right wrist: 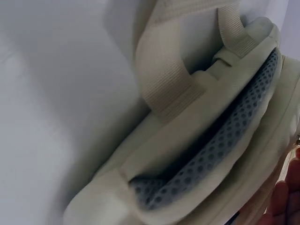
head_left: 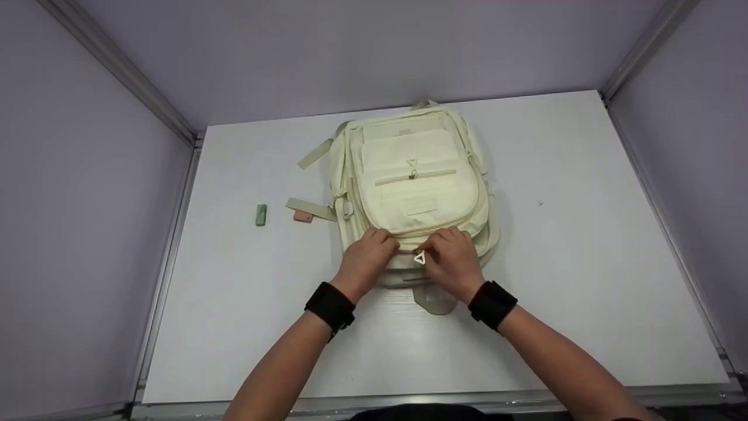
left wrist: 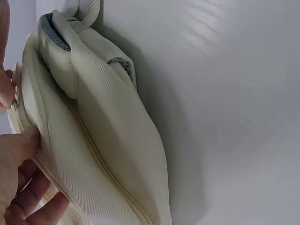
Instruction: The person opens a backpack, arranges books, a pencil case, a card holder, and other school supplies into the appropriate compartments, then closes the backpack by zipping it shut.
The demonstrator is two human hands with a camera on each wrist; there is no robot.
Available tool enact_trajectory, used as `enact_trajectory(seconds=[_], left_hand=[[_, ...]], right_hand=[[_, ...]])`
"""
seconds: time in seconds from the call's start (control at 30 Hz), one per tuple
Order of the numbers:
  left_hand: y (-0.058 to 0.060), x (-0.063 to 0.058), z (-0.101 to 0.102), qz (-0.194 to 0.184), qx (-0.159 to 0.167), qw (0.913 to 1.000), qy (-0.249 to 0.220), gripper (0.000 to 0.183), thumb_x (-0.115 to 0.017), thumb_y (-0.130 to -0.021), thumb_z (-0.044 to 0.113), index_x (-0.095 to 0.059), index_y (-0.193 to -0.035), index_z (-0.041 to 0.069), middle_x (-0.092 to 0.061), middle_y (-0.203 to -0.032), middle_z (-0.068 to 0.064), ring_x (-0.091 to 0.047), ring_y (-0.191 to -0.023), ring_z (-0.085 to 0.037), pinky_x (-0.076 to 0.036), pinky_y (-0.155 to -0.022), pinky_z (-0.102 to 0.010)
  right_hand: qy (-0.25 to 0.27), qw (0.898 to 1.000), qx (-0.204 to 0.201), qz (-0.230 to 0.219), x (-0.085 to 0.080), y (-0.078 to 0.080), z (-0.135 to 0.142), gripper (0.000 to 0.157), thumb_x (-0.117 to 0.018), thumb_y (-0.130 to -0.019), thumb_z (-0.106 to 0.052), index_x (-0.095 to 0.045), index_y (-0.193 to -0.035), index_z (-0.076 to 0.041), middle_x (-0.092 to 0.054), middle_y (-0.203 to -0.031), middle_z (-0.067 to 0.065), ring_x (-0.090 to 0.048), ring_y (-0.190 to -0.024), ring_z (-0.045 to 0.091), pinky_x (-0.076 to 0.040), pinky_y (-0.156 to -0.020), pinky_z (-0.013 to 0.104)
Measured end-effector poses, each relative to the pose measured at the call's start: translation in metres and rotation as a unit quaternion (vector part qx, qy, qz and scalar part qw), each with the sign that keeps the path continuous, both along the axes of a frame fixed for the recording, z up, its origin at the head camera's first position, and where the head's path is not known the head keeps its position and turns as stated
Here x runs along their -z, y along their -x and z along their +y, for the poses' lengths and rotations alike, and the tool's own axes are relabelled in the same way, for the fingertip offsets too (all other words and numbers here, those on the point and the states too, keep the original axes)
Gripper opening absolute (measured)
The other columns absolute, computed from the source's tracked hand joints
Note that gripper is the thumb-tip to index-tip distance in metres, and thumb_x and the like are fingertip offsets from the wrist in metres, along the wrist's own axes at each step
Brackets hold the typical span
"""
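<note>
A cream backpack (head_left: 429, 202) lies on the white table, front pocket up. At its near end, my left hand (head_left: 365, 260) pinches the fabric edge along a zipper (left wrist: 54, 180). Beside it, my right hand (head_left: 457, 262) pinches the zipper's slider, and a white triangular zipper pull (head_left: 423, 258) shows at its fingertips. Below that seam, the left wrist view shows a second zipper (left wrist: 105, 166). Grey mesh (right wrist: 211, 157) and a webbing loop (right wrist: 171, 77) fill much of the right wrist view. Fingers partly hide the slider.
To the left on the table (head_left: 234, 327) lie a green block (head_left: 261, 215) and a reddish block (head_left: 302, 216), the latter partly beneath a loose strap (head_left: 312, 207). Another strap (head_left: 315, 154) sticks out farther back. Grey-purple panels (head_left: 374, 58) border the table's back and sides.
</note>
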State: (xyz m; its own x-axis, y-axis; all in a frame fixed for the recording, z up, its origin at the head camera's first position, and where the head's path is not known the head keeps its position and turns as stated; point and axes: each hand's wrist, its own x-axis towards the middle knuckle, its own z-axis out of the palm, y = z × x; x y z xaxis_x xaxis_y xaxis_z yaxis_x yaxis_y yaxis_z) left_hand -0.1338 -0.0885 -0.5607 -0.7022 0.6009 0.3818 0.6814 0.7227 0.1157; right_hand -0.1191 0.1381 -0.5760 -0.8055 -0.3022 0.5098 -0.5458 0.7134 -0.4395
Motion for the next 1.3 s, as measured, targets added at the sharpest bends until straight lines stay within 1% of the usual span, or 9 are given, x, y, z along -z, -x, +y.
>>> enact_trajectory(seconds=[0.1,0.23,0.4,0.6,0.77,0.93,1.1,1.17,1.3], left_hand=[[0.004,0.000,-0.006,-0.009,-0.014,0.9998,-0.007,0.004,-0.067,-0.098,0.012,-0.068,-0.100,0.009,-0.060,-0.103,-0.005,-0.060,-0.100,-0.022,-0.056,-0.072,-0.029],[0.009,-0.001,-0.015,-0.006,-0.031,0.9994,-0.016,0.007,-0.069,-0.094,0.003,-0.067,-0.098,0.008,-0.060,-0.103,-0.007,-0.060,-0.102,-0.024,-0.057,-0.072,-0.031],[0.011,-0.002,-0.019,0.000,-0.018,0.9997,-0.018,0.009,-0.068,-0.094,-0.001,-0.066,-0.097,0.008,-0.060,-0.103,-0.007,-0.060,-0.099,-0.025,-0.056,-0.070,-0.033],[0.007,-0.005,-0.012,0.019,-0.004,0.9994,-0.030,0.005,-0.069,-0.096,0.003,-0.068,-0.097,0.008,-0.063,-0.101,-0.007,-0.063,-0.097,-0.025,-0.055,-0.076,-0.033],[0.000,-0.019,0.009,0.023,0.025,0.9989,-0.033,0.006,-0.070,-0.094,0.008,-0.070,-0.099,0.009,-0.064,-0.099,-0.005,-0.063,-0.095,-0.022,-0.054,-0.080,-0.030],[-0.001,-0.031,0.052,0.039,0.050,0.9980,0.006,0.004,-0.070,-0.096,0.015,-0.072,-0.095,0.012,-0.064,-0.094,-0.002,-0.062,-0.086,-0.020,-0.053,-0.070,-0.029],[0.004,-0.026,0.089,0.050,0.037,0.9959,0.067,0.013,-0.065,-0.101,0.022,-0.071,-0.095,0.014,-0.062,-0.088,-0.001,-0.060,-0.081,-0.019,-0.050,-0.065,-0.029],[0.007,-0.025,0.096,0.049,0.025,0.9950,0.084,0.012,-0.065,-0.101,0.022,-0.069,-0.093,0.014,-0.061,-0.088,-0.001,-0.060,-0.080,-0.019,-0.050,-0.064,-0.029],[0.008,-0.025,0.100,0.034,0.007,0.9951,0.093,0.013,-0.068,-0.099,0.023,-0.067,-0.091,0.013,-0.061,-0.087,-0.003,-0.061,-0.079,-0.020,-0.051,-0.065,-0.029]], right_hand=[[0.009,1.000,0.023,-0.018,0.000,0.001,0.014,0.014,-0.073,-0.085,-0.001,-0.073,-0.088,-0.015,-0.067,-0.088,0.001,-0.059,-0.087,0.026,-0.043,-0.075,0.044],[0.030,0.997,0.054,-0.039,0.001,0.004,0.034,0.013,-0.076,-0.085,-0.001,-0.073,-0.089,-0.013,-0.068,-0.090,0.001,-0.060,-0.090,0.026,-0.043,-0.079,0.044],[0.040,0.996,0.050,-0.063,0.005,0.008,0.047,0.008,-0.079,-0.089,-0.007,-0.073,-0.094,-0.012,-0.069,-0.094,0.001,-0.060,-0.093,0.025,-0.046,-0.084,0.042],[0.052,0.995,0.047,-0.078,0.006,0.006,0.047,0.008,-0.075,-0.092,-0.005,-0.072,-0.095,-0.012,-0.069,-0.095,0.001,-0.060,-0.095,0.022,-0.047,-0.084,0.037],[0.056,0.996,0.035,-0.059,0.006,0.004,0.046,0.013,-0.074,-0.090,0.000,-0.072,-0.097,-0.012,-0.070,-0.094,0.001,-0.062,-0.092,0.020,-0.050,-0.079,0.037],[0.049,0.997,0.045,-0.048,0.004,0.000,0.047,0.015,-0.075,-0.088,0.002,-0.072,-0.094,-0.011,-0.069,-0.089,0.001,-0.064,-0.084,0.019,-0.052,-0.072,0.037],[0.049,0.996,0.057,-0.051,0.002,-0.005,0.046,0.014,-0.075,-0.086,0.004,-0.072,-0.092,-0.009,-0.070,-0.088,0.004,-0.065,-0.081,0.022,-0.053,-0.071,0.039],[0.051,0.996,0.057,-0.046,0.001,-0.007,0.046,0.015,-0.076,-0.085,0.004,-0.072,-0.091,-0.008,-0.070,-0.088,0.004,-0.065,-0.081,0.023,-0.053,-0.070,0.039],[0.058,0.996,0.052,-0.035,0.001,-0.008,0.046,0.018,-0.077,-0.083,0.007,-0.073,-0.092,-0.009,-0.071,-0.088,0.004,-0.066,-0.081,0.021,-0.053,-0.071,0.039]])
